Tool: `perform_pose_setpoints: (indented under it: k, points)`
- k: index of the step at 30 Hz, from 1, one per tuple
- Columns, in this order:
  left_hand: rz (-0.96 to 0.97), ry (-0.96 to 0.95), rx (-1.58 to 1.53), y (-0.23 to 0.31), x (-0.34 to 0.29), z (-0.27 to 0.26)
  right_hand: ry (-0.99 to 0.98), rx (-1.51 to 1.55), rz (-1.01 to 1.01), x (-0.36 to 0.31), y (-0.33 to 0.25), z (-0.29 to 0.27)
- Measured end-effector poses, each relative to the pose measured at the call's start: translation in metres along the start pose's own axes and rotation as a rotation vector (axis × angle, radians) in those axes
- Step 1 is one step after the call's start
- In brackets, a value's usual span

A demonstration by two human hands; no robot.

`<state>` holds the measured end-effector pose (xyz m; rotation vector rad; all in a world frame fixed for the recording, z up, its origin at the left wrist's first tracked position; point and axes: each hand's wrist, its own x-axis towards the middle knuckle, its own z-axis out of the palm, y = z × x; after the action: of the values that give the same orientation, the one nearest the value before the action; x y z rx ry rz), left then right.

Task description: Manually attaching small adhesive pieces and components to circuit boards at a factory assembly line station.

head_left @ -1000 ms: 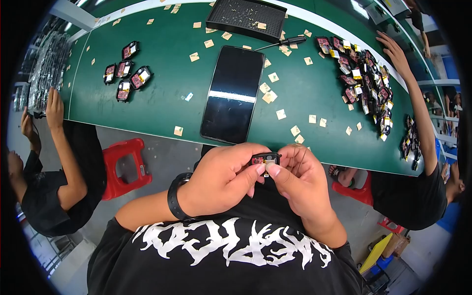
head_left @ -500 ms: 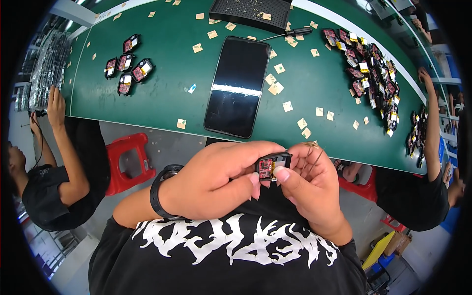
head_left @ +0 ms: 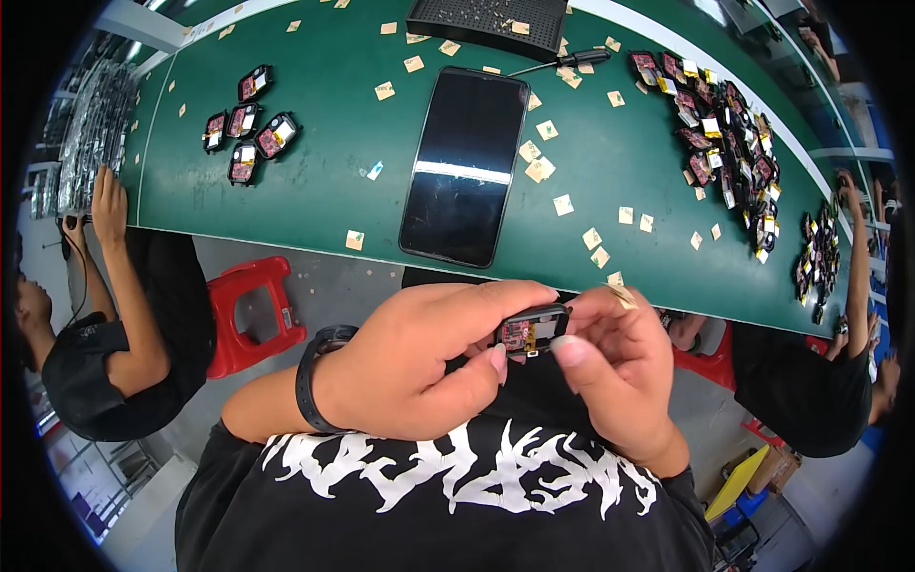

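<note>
My left hand [head_left: 424, 357] is closed around a small black device casing [head_left: 555, 314], between thumb and fingers. Its open face shows a red circuit board [head_left: 516, 336] and a silvery-grey part beside it. My right hand [head_left: 620, 357] is curled at the casing's right end, its thumb tip close to the lower right corner. A small tan paper piece [head_left: 622, 296] sticks out among the right fingers; how they grip it is partly hidden. Beyond the hands, a dark tablet-like screen [head_left: 464, 167] lies on the green table [head_left: 315, 205].
Several open casings [head_left: 244, 120] lie at left, with a large pile [head_left: 724, 143] at right. Tan paper squares [head_left: 539, 169] are scattered about. A screwdriver [head_left: 583, 58] lies by a black tray [head_left: 486, 27]. People sit on both sides; a red stool [head_left: 224, 319] stands at left.
My right thumb has lifted off the silvery part and moved right, uncovering it. The tan piece at the right fingers has shifted slightly right and down. My left hand keeps its hold.
</note>
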<state>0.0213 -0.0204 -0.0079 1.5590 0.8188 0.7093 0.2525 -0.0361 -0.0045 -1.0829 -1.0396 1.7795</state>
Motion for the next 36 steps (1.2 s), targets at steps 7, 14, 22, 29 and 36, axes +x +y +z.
perform_pose_setpoints:
  k: [7,14,22,29,36]
  points:
    - [-0.050,0.018,-0.016,0.002,-0.002,-0.004,-0.124,-0.690,-0.396,0.000,-0.009,-0.027]
    - [-0.104,0.051,-0.227,-0.004,-0.005,-0.004,-0.207,-0.817,-0.545,0.001,-0.018,-0.021]
    - [-0.069,0.021,-0.040,0.006,-0.003,-0.006,-0.081,-1.246,-0.946,0.005,-0.016,-0.022]
    - [-0.042,0.022,0.029,0.010,-0.002,-0.002,-0.051,-1.421,-1.031,0.004,-0.019,-0.013]
    - [-0.005,0.012,0.047,0.010,0.001,-0.005,-0.069,-1.432,-1.087,0.004,-0.016,-0.009]
